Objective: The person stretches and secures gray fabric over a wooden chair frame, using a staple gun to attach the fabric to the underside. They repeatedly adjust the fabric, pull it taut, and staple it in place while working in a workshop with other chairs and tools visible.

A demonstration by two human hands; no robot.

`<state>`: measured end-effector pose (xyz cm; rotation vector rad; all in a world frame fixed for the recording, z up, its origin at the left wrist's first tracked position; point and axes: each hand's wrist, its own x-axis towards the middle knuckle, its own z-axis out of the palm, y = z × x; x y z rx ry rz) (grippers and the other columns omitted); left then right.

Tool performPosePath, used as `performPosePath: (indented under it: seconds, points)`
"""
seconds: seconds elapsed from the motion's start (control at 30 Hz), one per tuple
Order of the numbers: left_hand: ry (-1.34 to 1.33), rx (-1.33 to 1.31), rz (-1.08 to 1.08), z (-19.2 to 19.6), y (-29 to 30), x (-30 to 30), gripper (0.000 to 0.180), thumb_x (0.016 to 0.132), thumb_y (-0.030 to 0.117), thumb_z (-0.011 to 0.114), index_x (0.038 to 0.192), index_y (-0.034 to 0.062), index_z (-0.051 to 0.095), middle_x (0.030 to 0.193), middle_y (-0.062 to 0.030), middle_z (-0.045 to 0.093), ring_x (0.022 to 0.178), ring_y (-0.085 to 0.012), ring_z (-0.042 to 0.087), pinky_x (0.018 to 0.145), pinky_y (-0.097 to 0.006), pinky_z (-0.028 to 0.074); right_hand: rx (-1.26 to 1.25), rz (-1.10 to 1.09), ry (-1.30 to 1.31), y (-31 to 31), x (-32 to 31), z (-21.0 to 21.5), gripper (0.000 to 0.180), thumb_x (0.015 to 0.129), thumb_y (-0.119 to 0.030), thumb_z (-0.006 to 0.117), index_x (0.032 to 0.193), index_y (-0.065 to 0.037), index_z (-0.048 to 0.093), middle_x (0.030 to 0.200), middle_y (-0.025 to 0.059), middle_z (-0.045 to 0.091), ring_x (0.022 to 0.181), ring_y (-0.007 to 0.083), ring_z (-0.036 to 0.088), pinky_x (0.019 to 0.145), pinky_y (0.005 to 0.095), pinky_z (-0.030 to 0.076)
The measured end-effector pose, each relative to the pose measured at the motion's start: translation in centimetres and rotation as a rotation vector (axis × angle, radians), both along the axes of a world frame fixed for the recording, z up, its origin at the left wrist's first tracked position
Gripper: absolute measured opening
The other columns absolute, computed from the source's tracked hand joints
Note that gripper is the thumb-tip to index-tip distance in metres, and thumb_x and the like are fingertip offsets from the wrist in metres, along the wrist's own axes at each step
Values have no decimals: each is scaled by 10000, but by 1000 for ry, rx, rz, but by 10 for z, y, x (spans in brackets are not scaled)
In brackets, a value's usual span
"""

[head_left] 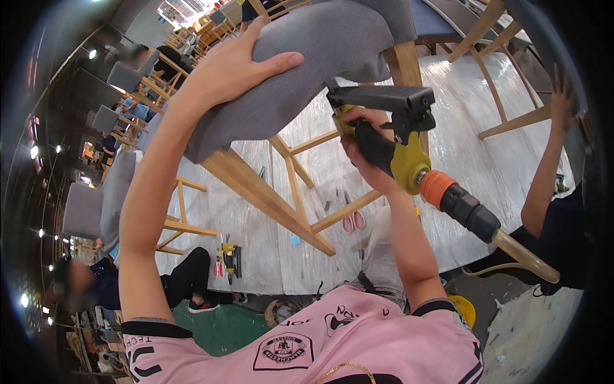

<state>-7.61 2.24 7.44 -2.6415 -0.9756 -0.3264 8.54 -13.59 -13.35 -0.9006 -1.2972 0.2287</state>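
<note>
My left hand [236, 64] lies flat on the grey fabric back of a wooden chair [320, 70], thumb spread across the cloth. My right hand [368, 150] grips the handle of a black and yellow pneumatic staple gun [400, 131]. Its black nose points left, against the edge of the grey upholstery beside the pale wooden leg [406, 64]. An orange fitting and an air hose [486, 227] trail from the gun toward the lower right.
The chair stands on a bench wrapped in clear plastic [460, 128], with red-handled scissors [353, 221] and a second yellow staple gun [229, 259] on it. Another person's arm [547, 160] holds a chair frame at the right. A seated person [128, 281] and more grey chairs are at the left.
</note>
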Motion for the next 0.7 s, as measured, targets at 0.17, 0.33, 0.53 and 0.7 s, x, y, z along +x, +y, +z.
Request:
performPosePath:
  seconds: [0.17, 0.33, 0.53, 0.7]
  points:
    - [-14, 153, -122, -14, -6, 8, 1020, 850, 790, 609, 1575, 100, 409, 1419, -236, 596, 1211, -427, 646, 1032, -477, 506, 12, -28, 0, 14, 1, 0, 338, 881, 35, 632, 1187, -107, 608, 1054, 65, 627, 923, 167, 598, 840, 334, 497]
    - [12, 370, -266, -34, -15, 12, 879, 899, 651, 653, 1567, 145, 388, 1438, -192, 569, 1201, -403, 629, 998, -475, 520, 43, -20, -10, 23, 5, -2, 364, 857, 28, 660, 1188, -118, 625, 1087, 63, 649, 971, 185, 615, 880, 338, 496]
    - [43, 504, -199, -40, -31, 18, 894, 872, 618, 705, 1577, 177, 377, 1479, -169, 528, 1270, -383, 580, 1038, -484, 498, -65, -11, 64, 9, -5, -8, 364, 886, 17, 682, 1224, -101, 613, 1112, 62, 644, 968, 151, 631, 871, 322, 522]
    - [45, 576, -236, -51, -42, 18, 950, 836, 539, 781, 1585, 135, 360, 1479, -198, 511, 1276, -414, 553, 1050, -506, 473, -59, 16, 161, 4, -12, -22, 389, 851, 16, 723, 1208, -95, 616, 1159, 87, 664, 1000, 212, 667, 906, 346, 532]
